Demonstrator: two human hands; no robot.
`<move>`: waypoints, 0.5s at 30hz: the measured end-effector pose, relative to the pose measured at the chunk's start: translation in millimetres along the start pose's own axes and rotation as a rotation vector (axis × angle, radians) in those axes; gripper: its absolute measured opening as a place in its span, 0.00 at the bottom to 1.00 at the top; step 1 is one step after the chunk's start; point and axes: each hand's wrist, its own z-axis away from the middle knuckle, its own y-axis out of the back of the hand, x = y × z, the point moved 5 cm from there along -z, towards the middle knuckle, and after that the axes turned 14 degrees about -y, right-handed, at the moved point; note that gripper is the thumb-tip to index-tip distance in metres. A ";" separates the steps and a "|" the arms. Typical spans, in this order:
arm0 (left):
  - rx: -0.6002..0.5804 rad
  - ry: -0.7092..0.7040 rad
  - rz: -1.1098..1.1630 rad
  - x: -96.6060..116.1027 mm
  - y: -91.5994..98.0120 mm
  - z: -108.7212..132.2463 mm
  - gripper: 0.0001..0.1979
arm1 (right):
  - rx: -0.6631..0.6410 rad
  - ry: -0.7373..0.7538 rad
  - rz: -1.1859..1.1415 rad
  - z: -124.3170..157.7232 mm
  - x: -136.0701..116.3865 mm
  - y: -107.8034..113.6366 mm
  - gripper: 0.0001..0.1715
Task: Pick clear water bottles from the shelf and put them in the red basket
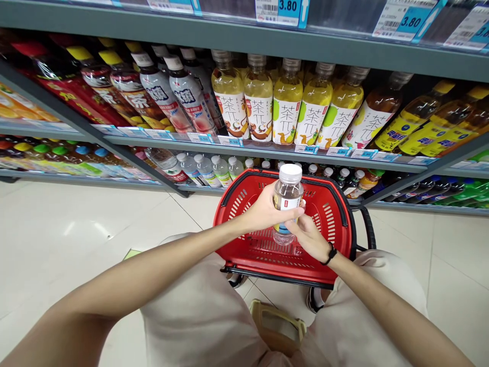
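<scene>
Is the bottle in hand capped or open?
Capped: a white cap sits atop the bottle; whether its seal is broken cannot be told.

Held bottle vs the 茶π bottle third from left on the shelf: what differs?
The held bottle looks clear inside; the 茶π bottle shows yellow liquid.
The held bottle is gripped by the left hand and right hand above the red basket; the 茶π bottle stands on the shelf.
Shared: both are see-through, labelled and capped.

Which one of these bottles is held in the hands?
The white-capped clear bottle, between the left hand and right hand above the basket; the shelved bottles stand in rows, untouched.
</scene>
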 end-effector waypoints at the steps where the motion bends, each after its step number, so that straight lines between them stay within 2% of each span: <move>1: -0.001 0.000 0.004 -0.2 -0.2 0.1 0.22 | 0.003 -0.002 0.008 0.0 0.1 0.0 0.34; 15: -0.009 0.000 0.025 0.0 -0.7 -0.5 0.23 | -0.004 0.010 -0.024 -0.6 -0.2 0.1 0.31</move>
